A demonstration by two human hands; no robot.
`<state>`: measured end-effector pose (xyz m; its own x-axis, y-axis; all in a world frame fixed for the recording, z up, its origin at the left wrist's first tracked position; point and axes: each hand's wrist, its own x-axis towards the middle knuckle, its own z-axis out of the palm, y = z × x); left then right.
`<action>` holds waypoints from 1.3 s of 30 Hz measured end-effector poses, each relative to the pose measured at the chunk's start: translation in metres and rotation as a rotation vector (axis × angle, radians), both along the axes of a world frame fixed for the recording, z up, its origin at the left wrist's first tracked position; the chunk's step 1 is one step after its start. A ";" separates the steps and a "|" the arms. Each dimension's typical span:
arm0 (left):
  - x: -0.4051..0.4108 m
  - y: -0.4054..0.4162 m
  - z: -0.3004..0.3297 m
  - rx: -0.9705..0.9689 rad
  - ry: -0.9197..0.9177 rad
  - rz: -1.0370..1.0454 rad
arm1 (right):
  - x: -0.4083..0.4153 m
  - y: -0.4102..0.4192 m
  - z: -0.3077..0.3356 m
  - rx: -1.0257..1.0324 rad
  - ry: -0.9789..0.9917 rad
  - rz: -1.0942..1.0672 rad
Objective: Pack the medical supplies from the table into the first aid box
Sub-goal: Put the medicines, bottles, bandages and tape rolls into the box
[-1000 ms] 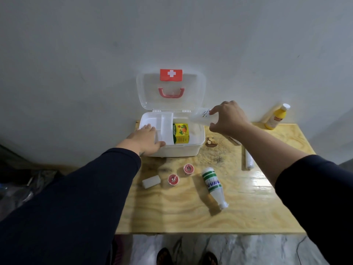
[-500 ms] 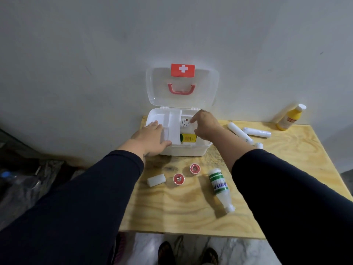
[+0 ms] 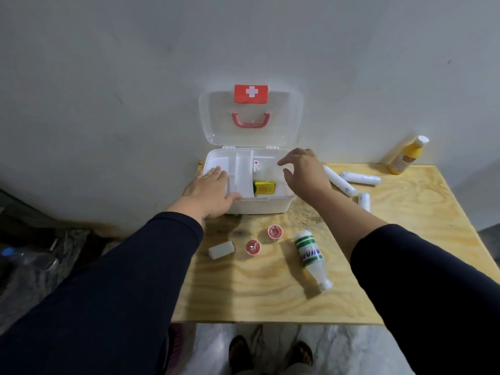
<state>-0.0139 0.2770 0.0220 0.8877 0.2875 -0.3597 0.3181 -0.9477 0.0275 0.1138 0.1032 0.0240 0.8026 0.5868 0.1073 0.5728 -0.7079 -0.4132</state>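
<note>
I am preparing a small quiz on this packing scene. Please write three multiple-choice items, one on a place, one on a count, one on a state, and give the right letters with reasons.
1. Where does the green-striped bottle lie?
A. inside the first aid box
B. on the table in front of the box
C. on the floor

2. How many small red-rimmed rolls are on the table?
A. two
B. four
C. none

3. What is the state of the right hand?
A. shut on a bottle
B. open and empty above the box
C. flat on the table

Answers:
1 B, it lies on its side on the wood, nearer the person than the first aid box.
2 A, two sit side by side.
3 B, its fingers are spread and hold nothing.
</note>
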 end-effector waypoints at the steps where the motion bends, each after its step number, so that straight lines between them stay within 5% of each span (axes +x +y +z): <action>1: 0.000 -0.001 0.001 0.012 0.002 -0.004 | -0.004 -0.012 0.000 0.028 -0.012 -0.039; 10: -0.002 0.000 -0.004 0.048 -0.021 -0.013 | -0.068 -0.100 -0.041 -0.101 0.310 -0.256; 22: -0.003 -0.005 -0.001 0.048 -0.016 0.003 | -0.114 -0.095 -0.061 -0.057 0.479 -0.318; 31: -0.003 -0.007 0.001 0.012 -0.010 0.023 | -0.064 -0.100 -0.010 0.191 0.626 -0.549; 39: -0.001 -0.003 0.000 -0.023 -0.008 0.027 | -0.012 -0.062 0.056 0.095 0.473 -0.331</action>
